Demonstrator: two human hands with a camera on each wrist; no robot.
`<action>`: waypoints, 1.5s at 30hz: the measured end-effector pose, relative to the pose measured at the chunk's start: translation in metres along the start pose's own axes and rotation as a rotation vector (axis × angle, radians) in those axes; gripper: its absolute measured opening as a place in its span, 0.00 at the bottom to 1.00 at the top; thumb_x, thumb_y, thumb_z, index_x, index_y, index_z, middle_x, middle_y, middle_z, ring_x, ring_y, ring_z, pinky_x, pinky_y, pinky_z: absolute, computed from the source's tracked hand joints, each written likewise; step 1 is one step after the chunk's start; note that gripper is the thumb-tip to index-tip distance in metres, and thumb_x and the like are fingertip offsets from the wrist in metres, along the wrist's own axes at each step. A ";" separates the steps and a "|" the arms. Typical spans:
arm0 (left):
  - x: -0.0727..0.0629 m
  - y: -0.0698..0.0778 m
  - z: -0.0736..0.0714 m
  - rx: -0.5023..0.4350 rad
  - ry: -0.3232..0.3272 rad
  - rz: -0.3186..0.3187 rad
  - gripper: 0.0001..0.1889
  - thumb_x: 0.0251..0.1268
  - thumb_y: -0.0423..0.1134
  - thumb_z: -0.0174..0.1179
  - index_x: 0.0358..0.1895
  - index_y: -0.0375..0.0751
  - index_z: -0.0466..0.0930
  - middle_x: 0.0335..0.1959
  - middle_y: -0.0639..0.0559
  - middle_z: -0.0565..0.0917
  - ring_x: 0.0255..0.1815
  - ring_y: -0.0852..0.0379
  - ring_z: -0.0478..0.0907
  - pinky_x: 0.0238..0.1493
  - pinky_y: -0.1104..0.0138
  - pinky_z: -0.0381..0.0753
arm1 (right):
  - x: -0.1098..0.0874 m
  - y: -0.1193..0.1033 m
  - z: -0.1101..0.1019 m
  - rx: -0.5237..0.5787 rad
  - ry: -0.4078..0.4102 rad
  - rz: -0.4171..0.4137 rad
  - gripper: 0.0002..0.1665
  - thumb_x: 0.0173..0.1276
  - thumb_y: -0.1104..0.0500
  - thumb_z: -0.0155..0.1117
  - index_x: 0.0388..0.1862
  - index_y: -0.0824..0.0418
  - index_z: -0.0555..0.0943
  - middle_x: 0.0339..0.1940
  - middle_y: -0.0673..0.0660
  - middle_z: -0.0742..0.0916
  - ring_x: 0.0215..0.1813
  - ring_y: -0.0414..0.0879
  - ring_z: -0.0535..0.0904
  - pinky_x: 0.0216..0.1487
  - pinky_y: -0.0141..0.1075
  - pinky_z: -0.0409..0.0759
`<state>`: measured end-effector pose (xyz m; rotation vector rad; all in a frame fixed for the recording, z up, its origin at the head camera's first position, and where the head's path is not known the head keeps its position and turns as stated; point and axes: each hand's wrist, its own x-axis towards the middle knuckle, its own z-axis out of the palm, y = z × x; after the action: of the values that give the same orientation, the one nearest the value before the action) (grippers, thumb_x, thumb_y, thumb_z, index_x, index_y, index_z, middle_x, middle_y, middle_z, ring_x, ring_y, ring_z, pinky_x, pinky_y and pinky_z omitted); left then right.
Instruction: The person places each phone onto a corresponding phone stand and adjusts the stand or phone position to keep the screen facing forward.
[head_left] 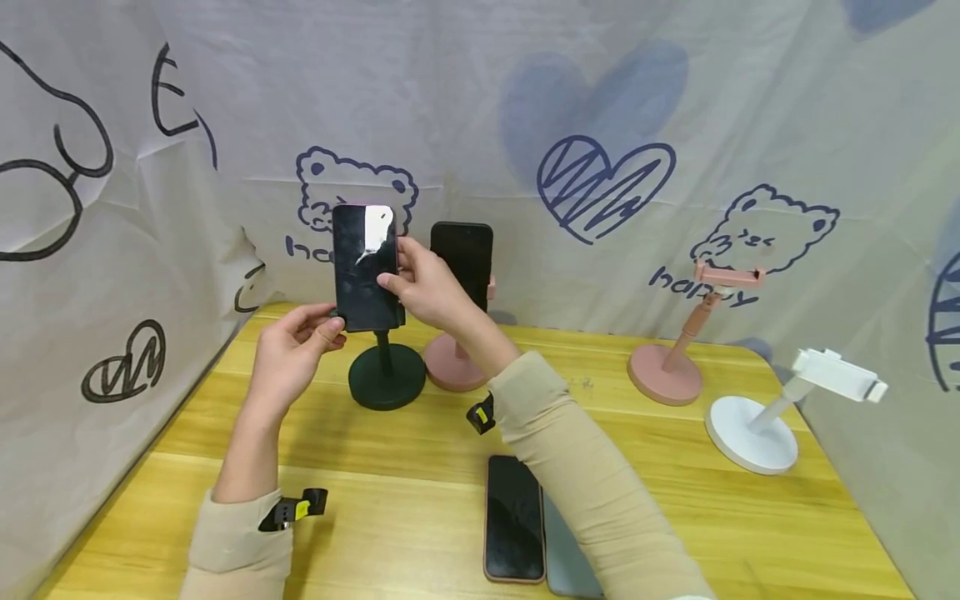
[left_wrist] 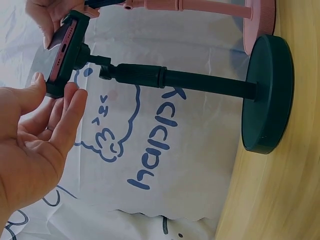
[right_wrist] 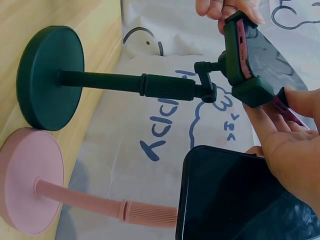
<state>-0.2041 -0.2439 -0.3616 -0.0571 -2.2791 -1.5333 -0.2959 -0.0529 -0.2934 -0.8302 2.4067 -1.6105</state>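
A dark-screened phone (head_left: 363, 283) with a pinkish edge stands upright in the clamp (right_wrist: 232, 55) of a dark green phone stand (head_left: 386, 379). My right hand (head_left: 431, 283) grips the phone's right edge, thumb at the screen side and fingers behind. At the phone's lower left corner, my left hand (head_left: 296, 346) pinches the clamp's end between thumb and fingers. The right wrist view shows the clamp's two ends around the phone's long edges. Just right of the green stand, a pink stand (head_left: 453, 367) bears a black phone (head_left: 461, 258), partly behind my right hand.
Two phones lie on the wooden table in front: one black-screened (head_left: 514, 517), one bluish grey (head_left: 566, 550) partly under my right sleeve. A second pink stand (head_left: 666, 375) and a white stand (head_left: 752, 433) stand at the right. A cloth wall (head_left: 480, 100) encloses the back and sides.
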 end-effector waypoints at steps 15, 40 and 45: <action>-0.003 0.002 -0.001 0.032 -0.003 -0.032 0.21 0.79 0.41 0.60 0.65 0.30 0.79 0.49 0.33 0.86 0.35 0.70 0.83 0.45 0.75 0.86 | -0.006 0.004 0.000 -0.074 -0.058 -0.023 0.37 0.80 0.61 0.61 0.82 0.63 0.60 0.73 0.61 0.78 0.72 0.49 0.77 0.67 0.37 0.80; 0.000 -0.002 0.000 0.017 0.005 0.035 0.19 0.77 0.38 0.63 0.63 0.30 0.80 0.49 0.36 0.85 0.38 0.71 0.85 0.48 0.78 0.83 | 0.008 -0.013 0.005 0.101 0.131 -0.037 0.34 0.84 0.63 0.52 0.85 0.51 0.59 0.51 0.59 0.85 0.33 0.43 0.75 0.45 0.30 0.78; 0.001 -0.002 0.001 0.025 0.010 0.031 0.19 0.77 0.39 0.63 0.63 0.30 0.81 0.47 0.35 0.87 0.37 0.68 0.86 0.46 0.76 0.85 | 0.008 -0.010 0.003 0.032 0.115 -0.048 0.35 0.86 0.61 0.48 0.85 0.40 0.58 0.55 0.62 0.83 0.33 0.47 0.73 0.39 0.33 0.76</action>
<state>-0.2063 -0.2441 -0.3635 -0.0774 -2.2784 -1.4854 -0.2980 -0.0627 -0.2843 -0.8178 2.4480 -1.7550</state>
